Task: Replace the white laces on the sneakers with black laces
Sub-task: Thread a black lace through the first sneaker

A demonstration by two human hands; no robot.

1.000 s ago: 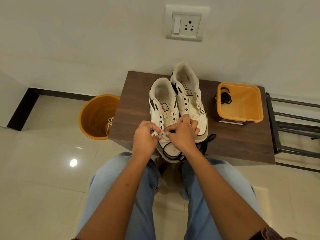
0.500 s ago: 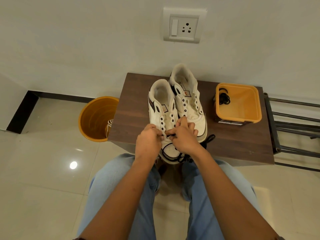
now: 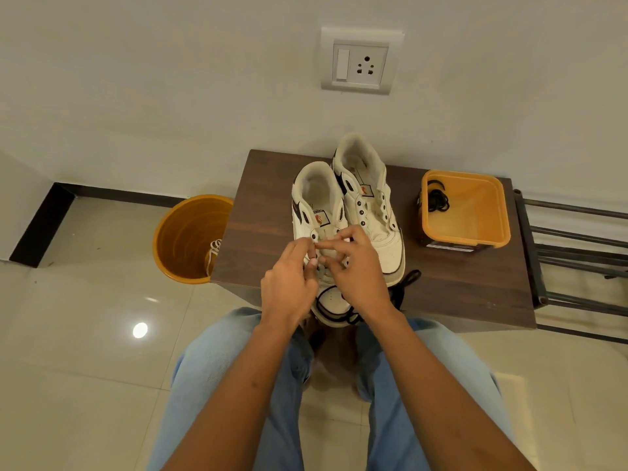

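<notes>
Two white sneakers stand side by side on a dark wooden table, toes toward the person, and this table serves as the landmark for everything else. The near sneaker sits at the table's front edge with its toe hanging just over it, and the far sneaker lies just beside it, slightly farther back. Both hands meet above the near sneaker's eyelets. The left hand has its fingers curled, the fingertips pinched together at an eyelet; the right hand is likewise curled, its fingertips touching those of the left. What exactly each pinches is too small to tell, though a black lace trails from under the right hand across the table's front edge and loops around the near sneaker's toe. At the table's right end stands an orange square container, with a coiled black lace in its back left corner. On the floor just left of the table stands an orange bucket, holding a white lace against its inner wall. On the wall above the table is a switch and socket plate.
</notes>
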